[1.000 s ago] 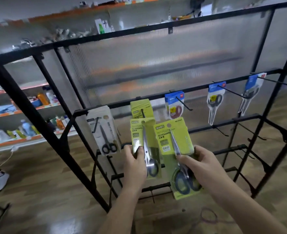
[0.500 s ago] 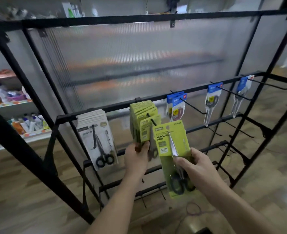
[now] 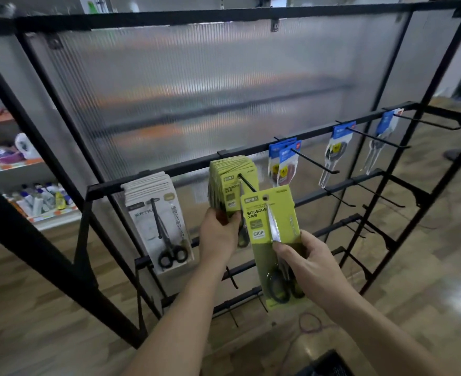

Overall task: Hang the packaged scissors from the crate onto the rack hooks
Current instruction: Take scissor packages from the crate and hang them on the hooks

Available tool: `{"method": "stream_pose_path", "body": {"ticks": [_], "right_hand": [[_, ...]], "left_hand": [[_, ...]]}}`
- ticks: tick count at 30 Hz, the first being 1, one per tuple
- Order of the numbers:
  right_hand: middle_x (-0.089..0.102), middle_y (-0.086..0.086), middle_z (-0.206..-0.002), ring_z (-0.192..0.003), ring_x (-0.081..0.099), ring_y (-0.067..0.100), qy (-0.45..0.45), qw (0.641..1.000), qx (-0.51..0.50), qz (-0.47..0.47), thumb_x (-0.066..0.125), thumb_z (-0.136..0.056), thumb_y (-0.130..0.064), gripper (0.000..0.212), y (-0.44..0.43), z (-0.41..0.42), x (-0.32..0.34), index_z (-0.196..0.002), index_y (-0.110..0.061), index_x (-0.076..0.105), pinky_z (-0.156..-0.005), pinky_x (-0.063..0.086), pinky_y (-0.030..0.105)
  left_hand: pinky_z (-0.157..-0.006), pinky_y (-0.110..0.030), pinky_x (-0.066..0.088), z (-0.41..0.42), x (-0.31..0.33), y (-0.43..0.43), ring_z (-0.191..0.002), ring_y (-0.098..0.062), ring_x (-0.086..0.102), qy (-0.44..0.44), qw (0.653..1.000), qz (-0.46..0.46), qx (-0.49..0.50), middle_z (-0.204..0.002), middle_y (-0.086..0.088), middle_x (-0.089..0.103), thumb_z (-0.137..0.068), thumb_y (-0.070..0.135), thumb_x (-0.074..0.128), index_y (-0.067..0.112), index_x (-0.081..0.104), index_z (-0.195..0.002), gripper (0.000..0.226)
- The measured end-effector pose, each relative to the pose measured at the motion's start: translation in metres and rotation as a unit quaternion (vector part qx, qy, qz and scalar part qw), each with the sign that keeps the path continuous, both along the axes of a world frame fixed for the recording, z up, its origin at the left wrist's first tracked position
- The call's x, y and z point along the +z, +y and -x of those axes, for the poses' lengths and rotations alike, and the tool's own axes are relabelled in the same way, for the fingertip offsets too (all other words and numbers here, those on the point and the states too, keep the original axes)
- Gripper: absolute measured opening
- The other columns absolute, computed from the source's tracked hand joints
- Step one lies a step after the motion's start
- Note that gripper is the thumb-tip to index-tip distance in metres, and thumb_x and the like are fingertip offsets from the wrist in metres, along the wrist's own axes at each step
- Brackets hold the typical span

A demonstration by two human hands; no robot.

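Observation:
My right hand (image 3: pixel 309 263) grips a green scissors pack (image 3: pixel 271 226) by its middle, holding it upright just in front of the rack hook (image 3: pixel 247 183). The pack's hang hole sits right of and just below the hook's tip. A stack of the same green packs (image 3: pixel 228 175) hangs on that hook. My left hand (image 3: pixel 219 233) holds the lower part of that stack. The black wire rack (image 3: pixel 318 134) spans the view. The crate (image 3: pixel 329 362) shows only as a dark corner at the bottom edge.
White scissors packs (image 3: pixel 153 204) hang on the hook to the left. Blue packs (image 3: pixel 283 158) hang to the right, with two more blue packs (image 3: pixel 337 147) on further hooks. Bare hooks stick out of the lower bars. Store shelves (image 3: pixel 20 185) stand at far left on a wooden floor.
The pack in my left hand has gone onto the hook and joined the hanging stack. My right hand has lifted its green pack up toward the hook tip. The camera has moved closer.

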State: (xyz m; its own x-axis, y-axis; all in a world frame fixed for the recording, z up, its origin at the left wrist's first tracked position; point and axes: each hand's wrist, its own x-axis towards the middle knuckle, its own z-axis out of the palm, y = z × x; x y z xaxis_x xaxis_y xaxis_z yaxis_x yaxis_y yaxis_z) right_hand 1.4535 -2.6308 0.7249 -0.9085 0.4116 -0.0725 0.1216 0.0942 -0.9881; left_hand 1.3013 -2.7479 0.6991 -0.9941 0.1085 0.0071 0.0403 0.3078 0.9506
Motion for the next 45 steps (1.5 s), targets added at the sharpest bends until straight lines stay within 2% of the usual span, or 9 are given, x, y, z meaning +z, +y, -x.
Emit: {"method": "stream_pose_path", "body": {"ticks": [7, 12, 17, 22, 26, 30, 33, 37, 45], "right_hand": [[0.077, -0.003, -0.095, -0.087, 0.074, 0.012, -0.027, 0.999, -0.017, -0.019, 0.062, -0.098, -0.045, 0.021, 0.004, 0.020, -0.003, -0.108, -0.027, 0.068, -0.069, 0.063, 0.031], [0.076, -0.004, -0.096, -0.088, 0.074, 0.016, -0.086, 0.996, 0.013, -0.035, 0.055, -0.093, -0.067, 0.045, 0.014, 0.054, -0.004, -0.108, -0.026, 0.067, -0.074, 0.060, 0.036], [0.069, 0.000, -0.096, -0.084, 0.064, 0.015, -0.095, 0.995, 0.026, -0.027, 0.059, -0.091, -0.067, 0.056, 0.023, 0.094, -0.006, -0.112, -0.015, 0.064, -0.060, 0.043, 0.028], [0.071, 0.005, -0.108, -0.089, 0.066, 0.019, -0.079, 0.995, 0.042, -0.033, 0.071, -0.084, -0.064, 0.065, 0.045, 0.100, -0.007, -0.119, -0.010, 0.059, -0.067, 0.047, 0.030], [0.064, 0.005, -0.125, -0.107, 0.061, 0.025, -0.096, 0.976, 0.120, -0.152, 0.060, -0.091, -0.065, 0.070, 0.071, 0.060, 0.001, -0.137, -0.013, 0.050, -0.083, 0.047, 0.036], [0.058, 0.002, -0.143, -0.116, 0.060, 0.024, -0.074, 0.903, 0.241, -0.348, 0.064, -0.092, -0.046, 0.065, 0.104, -0.016, 0.018, -0.150, -0.024, 0.043, -0.090, 0.048, 0.035], [0.041, -0.001, -0.159, -0.140, 0.046, 0.024, -0.056, 0.854, 0.268, -0.442, 0.061, -0.095, -0.046, 0.075, 0.125, -0.065, 0.028, -0.159, -0.026, 0.028, -0.107, 0.043, 0.038], [0.032, -0.009, -0.164, -0.147, 0.034, 0.019, -0.059, 0.839, 0.258, -0.475, 0.055, -0.098, -0.051, 0.074, 0.143, -0.124, 0.026, -0.161, -0.031, 0.021, -0.111, 0.041, 0.038], [0.031, -0.006, -0.163, -0.150, 0.027, 0.017, -0.101, 0.836, 0.172, -0.511, 0.051, -0.099, -0.050, 0.071, 0.136, -0.212, -0.008, -0.160, -0.026, 0.023, -0.120, 0.026, 0.033]], "left_hand": [[-0.066, -0.027, 0.046, -0.019, 0.004, -0.018, -0.088, -0.006, 0.062, 0.019, 0.997, 0.054, -0.046, -0.097, 0.014, 0.064, -0.095, 0.030, 0.069, 0.029, 0.054, -0.103, 0.016], [-0.087, -0.041, 0.056, -0.040, 0.006, -0.032, -0.097, -0.011, 0.062, 0.027, 0.993, 0.110, -0.037, -0.106, 0.012, 0.061, -0.098, 0.032, 0.062, 0.028, 0.056, -0.109, 0.013], [-0.086, -0.035, 0.055, -0.077, 0.014, -0.038, -0.101, -0.014, 0.060, 0.019, 0.982, 0.187, 0.032, -0.116, 0.008, 0.059, -0.101, 0.023, 0.056, 0.028, 0.055, -0.117, 0.017], [-0.089, -0.027, 0.047, -0.131, 0.025, -0.021, -0.110, -0.013, 0.058, 0.001, 0.974, 0.210, 0.081, -0.119, 0.007, 0.059, -0.101, 0.023, 0.059, 0.026, 0.055, -0.123, 0.022], [-0.092, -0.031, 0.049, -0.170, 0.037, -0.002, -0.108, -0.014, 0.059, 0.016, 0.960, 0.253, 0.117, -0.117, 0.007, 0.062, -0.100, 0.027, 0.057, 0.025, 0.056, -0.119, 0.019], [-0.095, -0.027, 0.045, -0.211, 0.048, 0.017, -0.119, -0.011, 0.055, 0.035, 0.947, 0.307, 0.092, -0.132, 0.008, 0.057, -0.101, 0.030, 0.056, 0.026, 0.053, -0.130, 0.029], [-0.097, -0.029, 0.044, -0.237, 0.052, 0.026, -0.128, -0.013, 0.051, 0.056, 0.916, 0.392, 0.056, -0.145, 0.009, 0.048, -0.103, 0.034, 0.053, 0.027, 0.045, -0.145, 0.043], [-0.111, -0.035, 0.041, -0.270, 0.046, 0.031, -0.136, -0.014, 0.046, 0.089, 0.888, 0.450, 0.030, -0.148, 0.008, 0.046, -0.103, 0.038, 0.053, 0.028, 0.041, -0.149, 0.049], [-0.118, -0.038, 0.035, -0.318, 0.014, 0.029, -0.142, -0.015, 0.039, 0.119, 0.862, 0.492, -0.032, -0.153, 0.006, 0.042, -0.103, 0.039, 0.049, 0.025, 0.036, -0.153, 0.054]]}}
